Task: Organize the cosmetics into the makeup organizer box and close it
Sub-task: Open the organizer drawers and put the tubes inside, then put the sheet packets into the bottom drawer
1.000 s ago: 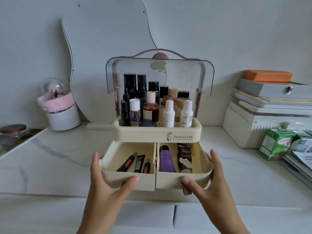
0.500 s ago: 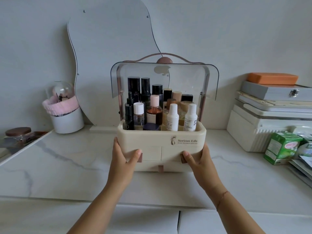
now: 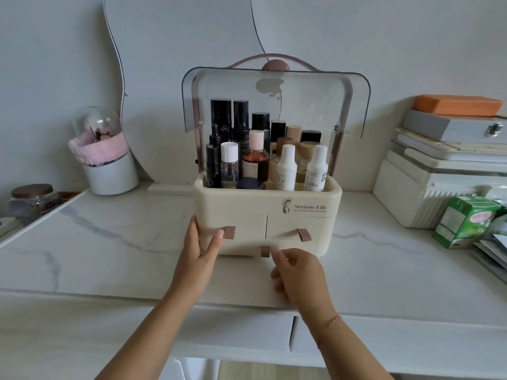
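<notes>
The cream makeup organizer box [image 3: 310,200] stands on the marble counter with its clear lid [image 3: 274,86] raised. Several bottles [image 3: 255,157] fill the top tray. Both small drawers [image 3: 247,227] are pushed in, their brown pull tabs showing. My left hand [image 3: 199,253] rests open against the box's lower left corner, thumb beside the left tab. My right hand [image 3: 297,272] hovers just in front of the bottom middle tab [image 3: 264,251], fingers loosely curled, holding nothing.
A wavy mirror [image 3: 178,64] leans on the wall behind the box. A white cup with a pink band [image 3: 107,165] stands at the left, a glass jar [image 3: 31,198] further left. Stacked white boxes [image 3: 439,171] and a green carton [image 3: 466,220] crowd the right side.
Both drawers went from pulled out to fully pushed in. My right hand then left the box front and dropped toward the bottom tab.
</notes>
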Tool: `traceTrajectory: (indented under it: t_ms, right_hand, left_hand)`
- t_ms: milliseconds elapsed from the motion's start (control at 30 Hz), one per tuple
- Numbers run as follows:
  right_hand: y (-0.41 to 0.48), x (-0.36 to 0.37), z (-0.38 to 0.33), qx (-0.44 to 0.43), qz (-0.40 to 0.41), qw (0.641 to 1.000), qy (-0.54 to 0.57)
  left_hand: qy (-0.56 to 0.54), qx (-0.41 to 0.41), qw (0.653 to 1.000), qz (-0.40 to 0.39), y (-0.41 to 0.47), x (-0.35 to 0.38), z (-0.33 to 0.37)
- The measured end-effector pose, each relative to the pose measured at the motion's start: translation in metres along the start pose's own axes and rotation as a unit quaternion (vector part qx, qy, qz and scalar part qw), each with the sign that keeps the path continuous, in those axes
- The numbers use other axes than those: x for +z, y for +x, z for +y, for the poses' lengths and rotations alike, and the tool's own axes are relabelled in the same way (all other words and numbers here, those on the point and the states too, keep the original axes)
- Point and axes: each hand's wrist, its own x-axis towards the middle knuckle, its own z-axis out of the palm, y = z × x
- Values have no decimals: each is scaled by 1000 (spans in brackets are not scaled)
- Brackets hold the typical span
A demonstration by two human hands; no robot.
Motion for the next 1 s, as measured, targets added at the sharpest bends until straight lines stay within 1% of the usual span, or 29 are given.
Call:
traceTrajectory:
  t_ms: [67,100,200,300,400,600,700,733,767,800,833,867,900,933,1000]
  right_hand:
    - [9,9,-9,48,-78,995,25]
    - [12,12,-11,62,-96,992,42]
    - [14,19,-15,65,-92,991,73]
    - [1,20,-14,46,-85,994,56]
    - [-20,16,-11,39,-105,992,58]
    - [-63,7,-5,30,-136,986,89]
    - [-78,-2,-1,11,-146,987,60]
    - [-80,-8,2,-16,-118,993,19]
    - [-81,-17,5,-50,-55,997,-30]
    - [-79,-27,8,-86,32,993,-72]
    - [-75,-38,11,-118,131,980,-94]
    - [-71,-48,14,-138,214,963,-93]
    - [-66,-57,19,-131,258,954,-80]
    - [-59,-62,21,-109,264,956,-70]
    - [-49,-66,28,-63,191,979,-26]
  left_hand:
    - [6,-7,1000,10,0,-1,1]
    - [1,-10,1000,13,0,-1,0]
    - [-18,-11,999,26,0,-3,-1]
    - [-14,-17,998,61,-3,-4,3]
    - [-6,-25,996,86,-11,-7,6]
    - [53,-14,995,83,-38,-11,3]
    - [55,-12,995,79,-52,-16,0]
    - [57,-17,995,79,-54,-19,-1]
    - [61,-21,995,82,-56,-23,-1]
    - [61,-26,994,85,-57,-26,-1]
    - [58,-29,994,86,-58,-28,0]
    - [54,-33,994,87,-60,-29,1]
    - [52,-37,994,87,-61,-30,2]
    - [55,-40,994,86,-62,-30,3]
    - [71,-47,992,90,-66,-27,5]
